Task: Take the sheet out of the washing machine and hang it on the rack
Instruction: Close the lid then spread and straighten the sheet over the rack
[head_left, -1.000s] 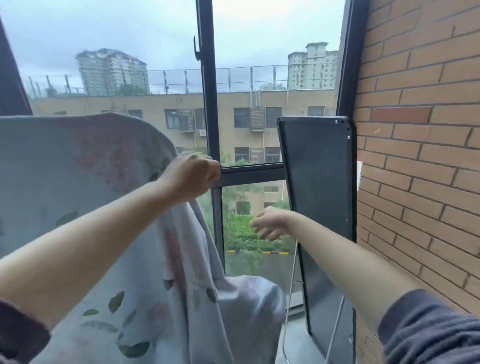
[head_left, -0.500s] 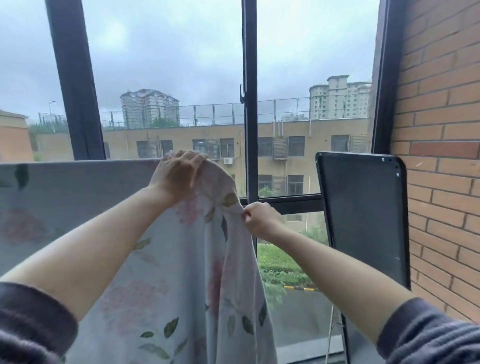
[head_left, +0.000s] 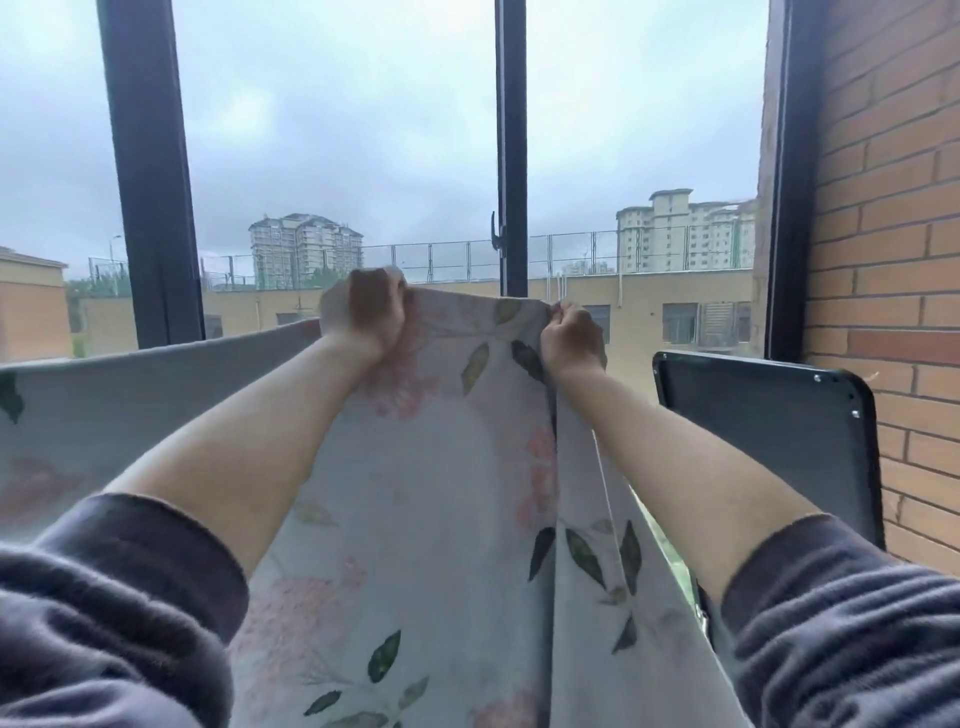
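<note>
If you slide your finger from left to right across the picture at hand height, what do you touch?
Sheet → left hand → right hand → black panel → brick wall.

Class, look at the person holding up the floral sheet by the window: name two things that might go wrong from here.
1. Both the left hand and right hand pinch only the top edge of the sheet; a slip could drop it.
2. The dark panel stands close on the right; the hanging cloth may catch on it.
</note>
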